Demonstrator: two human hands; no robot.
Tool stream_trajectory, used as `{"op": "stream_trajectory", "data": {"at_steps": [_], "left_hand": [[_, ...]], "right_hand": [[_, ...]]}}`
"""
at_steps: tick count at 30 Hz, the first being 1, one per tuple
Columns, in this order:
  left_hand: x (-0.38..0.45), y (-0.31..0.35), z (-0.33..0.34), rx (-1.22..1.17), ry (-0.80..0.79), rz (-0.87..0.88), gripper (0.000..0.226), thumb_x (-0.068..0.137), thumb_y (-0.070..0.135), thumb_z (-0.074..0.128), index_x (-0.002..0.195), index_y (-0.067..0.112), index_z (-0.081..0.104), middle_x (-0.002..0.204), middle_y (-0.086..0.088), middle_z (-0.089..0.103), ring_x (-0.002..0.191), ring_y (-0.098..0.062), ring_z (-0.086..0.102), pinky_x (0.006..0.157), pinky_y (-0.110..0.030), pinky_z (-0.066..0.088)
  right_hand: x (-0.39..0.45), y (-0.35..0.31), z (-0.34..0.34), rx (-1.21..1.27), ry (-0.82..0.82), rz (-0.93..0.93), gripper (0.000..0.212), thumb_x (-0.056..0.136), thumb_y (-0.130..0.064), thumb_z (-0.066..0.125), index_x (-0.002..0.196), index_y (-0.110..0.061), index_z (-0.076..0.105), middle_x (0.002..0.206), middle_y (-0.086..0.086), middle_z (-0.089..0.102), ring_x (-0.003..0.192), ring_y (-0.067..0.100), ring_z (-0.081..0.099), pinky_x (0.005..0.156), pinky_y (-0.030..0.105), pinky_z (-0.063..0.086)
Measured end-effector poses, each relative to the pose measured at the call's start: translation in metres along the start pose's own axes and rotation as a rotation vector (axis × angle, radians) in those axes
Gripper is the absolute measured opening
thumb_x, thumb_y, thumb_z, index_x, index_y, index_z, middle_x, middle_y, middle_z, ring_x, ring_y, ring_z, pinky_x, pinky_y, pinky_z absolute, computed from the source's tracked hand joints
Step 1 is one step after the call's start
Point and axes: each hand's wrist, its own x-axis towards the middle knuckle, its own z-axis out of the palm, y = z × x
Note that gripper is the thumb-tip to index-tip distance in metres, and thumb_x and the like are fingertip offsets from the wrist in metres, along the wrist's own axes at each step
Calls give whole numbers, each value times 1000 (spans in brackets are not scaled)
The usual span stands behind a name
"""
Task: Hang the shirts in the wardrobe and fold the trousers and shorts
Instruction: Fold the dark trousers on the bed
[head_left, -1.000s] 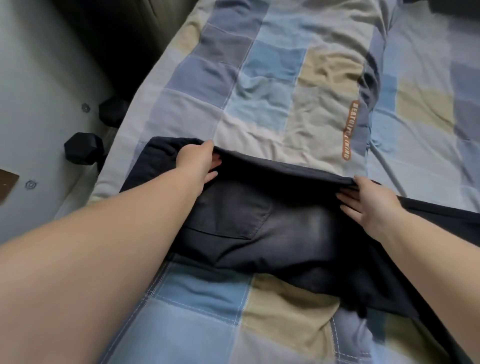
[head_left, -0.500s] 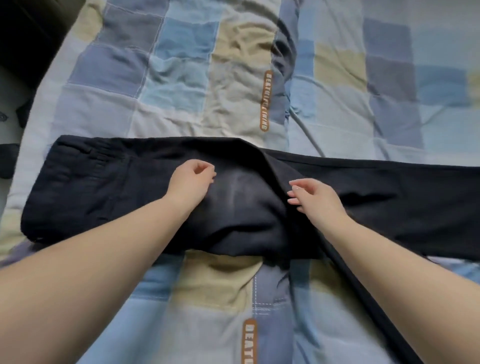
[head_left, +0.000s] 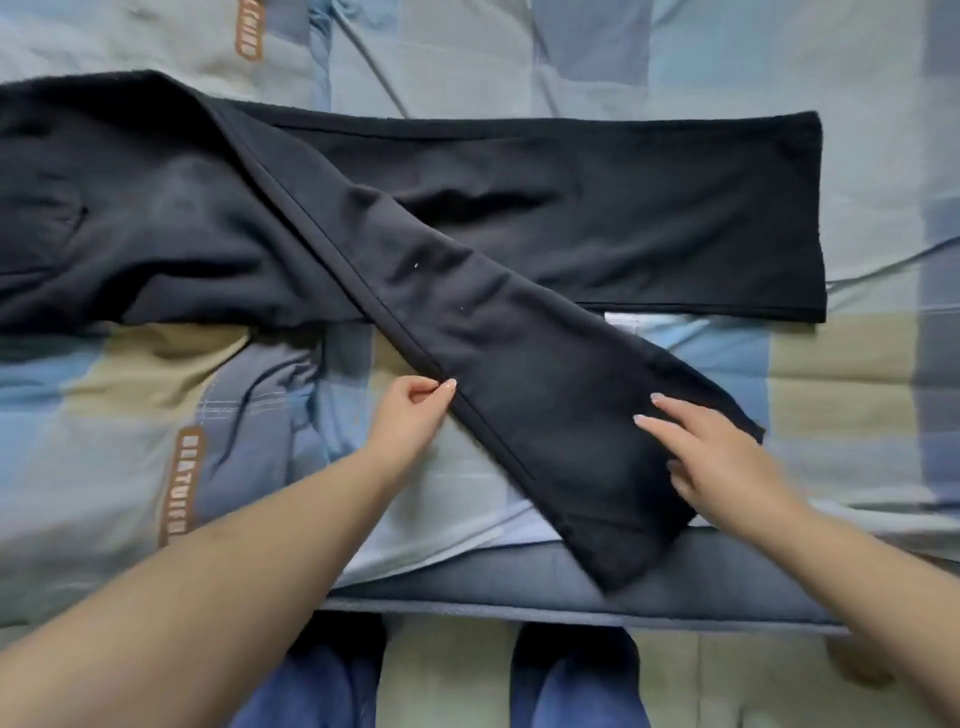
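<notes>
A pair of black trousers (head_left: 519, 208) lies across the patchwork bed cover. One leg stretches flat to the right. The other leg runs diagonally toward me, and its cuff hangs over the bed's near edge. My left hand (head_left: 410, 415) pinches the seam on the left side of that diagonal leg. My right hand (head_left: 711, 457) rests on the same leg's right side with straight fingers, near the cuff. The waist end runs out of view at the left.
The bed cover (head_left: 805, 395) is blue, grey and beige squares with orange lettering. The mattress's near edge (head_left: 467, 592) runs along the bottom. Below it, my legs in blue trousers (head_left: 322, 686) stand on a pale floor.
The view has swung right along the trousers. Both hands left the seat area and moved down to the near leg; the left now pinches its seam.
</notes>
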Motion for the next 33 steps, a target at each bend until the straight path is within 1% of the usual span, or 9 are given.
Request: {"op": "stream_trajectory", "data": {"at_steps": [5,7,9,12,14,19,23,28,33], "left_hand": [[-36,-41,77,-132,19,-172,35,90,27,66,114,12,47,101,-2,63,88,-16,62,79,-36,55],[-51,-57,101,-126,-89,-194,30,91,23,64,117,11,52,111,-5,67,83,-13,66,64,-24,55],[-66,-68,122,-132,-198,-264,29,92,23,63,117,15,55,117,-3,67,94,-16,68,70,-25,55],[-84,-69,146,-151,-243,-323,25,91,25,63,114,17,58,92,4,70,80,-8,69,71,-27,55],[-93,-57,157,-203,-267,-299,18,92,22,61,109,14,63,90,4,74,74,-6,70,64,-25,54],[-94,2,171,-376,-316,-162,15,95,15,52,101,8,65,96,-5,74,83,-14,71,63,-28,55],[-74,64,185,-354,-339,-64,14,97,16,50,96,9,62,82,-5,72,71,-13,70,59,-26,54],[-41,160,224,-326,-383,125,13,97,13,49,90,8,58,75,-3,71,65,-11,70,55,-23,54],[-6,249,260,-192,-381,246,11,97,22,49,103,14,54,93,-2,69,71,-11,71,67,-26,54]], "right_hand": [[-63,48,48,-46,-75,-132,79,51,11,77,125,-11,61,134,21,54,118,40,56,90,51,50],[-77,55,58,-54,-33,-156,75,54,9,78,125,-12,62,133,21,54,119,39,56,92,52,47],[-85,60,65,-48,17,-186,65,62,7,72,124,-11,63,132,21,55,119,39,56,94,53,44],[-89,62,70,-59,72,-201,49,74,-5,58,122,-11,64,130,21,57,117,37,58,94,55,44],[-90,62,72,-26,40,-187,64,60,-16,81,122,-12,64,130,17,58,119,33,57,96,56,44],[-90,65,72,217,188,91,46,62,-12,82,105,-21,66,120,-2,63,122,16,50,110,50,24],[-72,68,54,496,372,384,25,83,-10,57,106,-18,64,107,-11,66,111,11,56,115,42,16],[-15,95,-16,825,553,588,16,98,-21,45,108,-15,57,84,-11,60,87,26,60,69,36,43],[42,139,-79,825,658,625,24,98,-30,45,115,-17,56,92,-1,65,90,25,60,71,35,44]]}}
